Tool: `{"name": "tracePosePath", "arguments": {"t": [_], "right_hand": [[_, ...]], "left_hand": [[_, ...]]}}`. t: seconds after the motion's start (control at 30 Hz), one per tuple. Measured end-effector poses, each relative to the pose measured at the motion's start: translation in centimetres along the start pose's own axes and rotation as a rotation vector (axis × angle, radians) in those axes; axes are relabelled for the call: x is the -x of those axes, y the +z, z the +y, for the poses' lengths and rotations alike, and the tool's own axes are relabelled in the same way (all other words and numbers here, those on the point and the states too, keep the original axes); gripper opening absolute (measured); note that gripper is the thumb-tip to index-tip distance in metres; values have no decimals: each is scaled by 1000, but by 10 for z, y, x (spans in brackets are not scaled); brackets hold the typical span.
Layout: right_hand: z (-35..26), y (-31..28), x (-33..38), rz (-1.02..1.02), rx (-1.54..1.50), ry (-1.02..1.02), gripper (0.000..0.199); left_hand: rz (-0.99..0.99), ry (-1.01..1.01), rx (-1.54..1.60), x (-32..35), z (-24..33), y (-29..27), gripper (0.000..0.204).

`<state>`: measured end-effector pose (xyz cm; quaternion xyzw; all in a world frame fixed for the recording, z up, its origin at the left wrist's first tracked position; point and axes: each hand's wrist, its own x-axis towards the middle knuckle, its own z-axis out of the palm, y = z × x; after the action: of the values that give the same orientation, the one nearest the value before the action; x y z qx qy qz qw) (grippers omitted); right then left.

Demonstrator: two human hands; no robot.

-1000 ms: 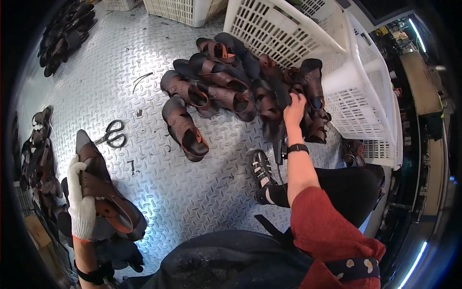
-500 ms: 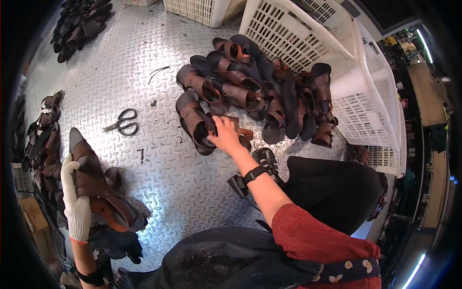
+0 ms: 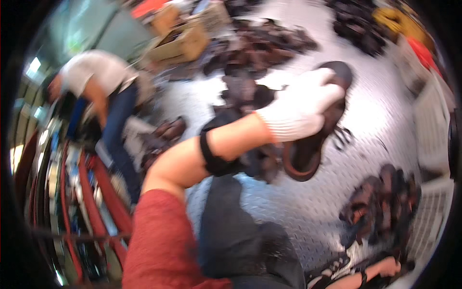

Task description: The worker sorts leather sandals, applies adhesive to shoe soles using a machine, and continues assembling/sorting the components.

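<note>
Brown sandal [image 3: 335,113], blurred beyond reading, in the clasp of gloved left hand [image 3: 304,103]; right hand [image 3: 389,266], grip unclear.

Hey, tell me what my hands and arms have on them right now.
Your left hand wears a white knitted glove with an orange-edged cuff; a black strap circles that forearm below a red sleeve. Your right hand is bare, with a dark wristband.
</note>
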<state>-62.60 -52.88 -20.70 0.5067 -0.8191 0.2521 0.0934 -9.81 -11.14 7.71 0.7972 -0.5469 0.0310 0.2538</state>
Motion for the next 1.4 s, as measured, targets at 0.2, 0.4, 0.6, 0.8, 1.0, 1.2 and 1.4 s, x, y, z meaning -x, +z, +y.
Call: {"name": "tracePosePath", "arguments": {"t": [0.2, 0.4, 0.6, 0.8, 1.0, 1.2, 1.4], "right_hand": [[-262, -119, 102, -367, -1036, -599, 33], [-368, -288, 406, -1471, -1647, -1224, 25], [-298, -423, 603, -1277, -1711, -2020, 22], [-288, -448, 671, -1410, -1716, -2090, 33], [-312, -469, 714, -1083, -1696, -2230, 35], [-321, -516, 730, -1254, -1541, -2396, 27], [-332, -629, 583, -3275, -1087, -1836, 53]], "left_hand": [[608, -255, -358, 128, -16, -75, 40], [678, -550, -654, 258, 4, -81, 46], [443, -879, -791, 336, 9, -84, 28], [485, -1070, -90, 368, -30, -100, 74], [627, -821, 365, 393, -97, -110, 68], [498, -1025, 665, 414, -115, -138, 58], [540, -1275, 53, 448, -102, -128, 44]]}}
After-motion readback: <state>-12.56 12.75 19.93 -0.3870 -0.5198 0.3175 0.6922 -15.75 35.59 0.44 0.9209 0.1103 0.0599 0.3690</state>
